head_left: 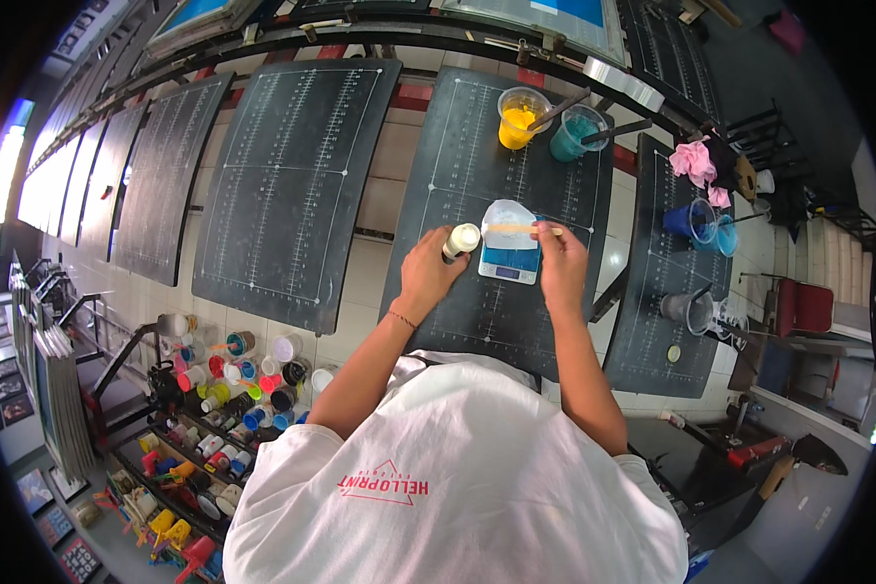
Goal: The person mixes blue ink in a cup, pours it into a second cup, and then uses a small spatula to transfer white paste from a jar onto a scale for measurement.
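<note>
My left hand (426,277) is closed around a small bottle (462,239) with a whitish round top, tilted beside a translucent plastic cup (507,213). Between the fingers of my right hand (563,265) is a flat wooden stick (512,230), which lies across the cup. Pale material shows in the cup, though I cannot tell how much. Under the cup sits a digital scale (508,273) with a blue platform and a small display. A dark printing board (448,321) marked with white rulers carries the scale.
Farther back on the board stand a cup of yellow ink (518,119) and a cup of teal ink (576,134), each with a dark stirrer. The right board (642,321) holds a blue cup (688,222), a grey cup (691,310) and pink cloth (693,162). Several ink tubs (287,347) crowd the lower left.
</note>
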### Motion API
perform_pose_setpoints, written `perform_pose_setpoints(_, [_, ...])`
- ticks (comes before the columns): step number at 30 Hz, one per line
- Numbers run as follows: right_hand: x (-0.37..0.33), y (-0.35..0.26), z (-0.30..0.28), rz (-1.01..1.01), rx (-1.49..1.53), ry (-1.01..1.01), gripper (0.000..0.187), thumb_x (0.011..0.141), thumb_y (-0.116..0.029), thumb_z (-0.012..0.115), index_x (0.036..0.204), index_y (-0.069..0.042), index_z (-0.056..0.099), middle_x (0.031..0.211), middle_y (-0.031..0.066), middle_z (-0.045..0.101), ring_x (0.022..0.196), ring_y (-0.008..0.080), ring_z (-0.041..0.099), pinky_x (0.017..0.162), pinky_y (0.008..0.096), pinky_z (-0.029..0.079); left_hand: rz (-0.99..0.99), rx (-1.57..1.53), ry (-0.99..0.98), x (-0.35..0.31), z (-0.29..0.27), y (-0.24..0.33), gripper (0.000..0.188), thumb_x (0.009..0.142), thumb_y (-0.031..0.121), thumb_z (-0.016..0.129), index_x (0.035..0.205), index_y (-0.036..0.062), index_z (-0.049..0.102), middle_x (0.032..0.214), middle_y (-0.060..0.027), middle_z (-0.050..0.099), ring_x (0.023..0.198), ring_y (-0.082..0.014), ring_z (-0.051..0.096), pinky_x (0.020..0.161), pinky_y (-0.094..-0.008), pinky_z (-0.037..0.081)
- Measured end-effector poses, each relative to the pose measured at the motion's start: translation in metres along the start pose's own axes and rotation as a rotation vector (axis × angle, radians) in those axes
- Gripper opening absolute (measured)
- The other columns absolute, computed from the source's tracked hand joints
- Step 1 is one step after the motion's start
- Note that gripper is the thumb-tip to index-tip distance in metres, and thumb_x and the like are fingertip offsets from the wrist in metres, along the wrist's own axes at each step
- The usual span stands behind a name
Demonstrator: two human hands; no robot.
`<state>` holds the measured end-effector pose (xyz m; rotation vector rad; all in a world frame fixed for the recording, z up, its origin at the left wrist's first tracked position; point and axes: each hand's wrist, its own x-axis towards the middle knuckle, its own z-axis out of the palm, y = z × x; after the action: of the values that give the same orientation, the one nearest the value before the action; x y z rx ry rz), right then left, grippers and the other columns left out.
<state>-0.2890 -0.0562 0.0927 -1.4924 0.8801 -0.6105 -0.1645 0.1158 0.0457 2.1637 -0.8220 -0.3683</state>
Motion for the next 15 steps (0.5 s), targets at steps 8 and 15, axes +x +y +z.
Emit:
perform_pose_setpoints(8, [-0.02,-0.023,0.014,-0.407,-0.42,0.011,0.019,0.098,-0.022,0.069,0.1,-0.004,0.075,0.071,0.0062,0.06,0.059,0.0157,0.052,0.057,0.0322,0.041,-0.034,-0.018,-0.023,0.004,-0.005,0.006,0.045,0.082,0.026,0.079,0.12,0.0048,0.065,0.107,-0.0121,0.069,0.097,-0.0335,0.067,0.083,-0.0418,0.053])
perform_pose_setpoints(15, [-0.014,-0.027,-0.015,-0.162,-0.231,0.105,0.028,0.103,-0.025,0.065,0.108,0.001,0.074,0.084,-0.0006,0.067,0.07,0.0066,0.051,0.063,0.0236,0.04,-0.008,-0.03,-0.005,0.0,-0.001,0.0,0.047,0.083,0.026,0.078,0.121,0.0045,0.064,0.11,-0.0128,0.069,0.099,-0.034,0.067,0.084,-0.0421,0.053])
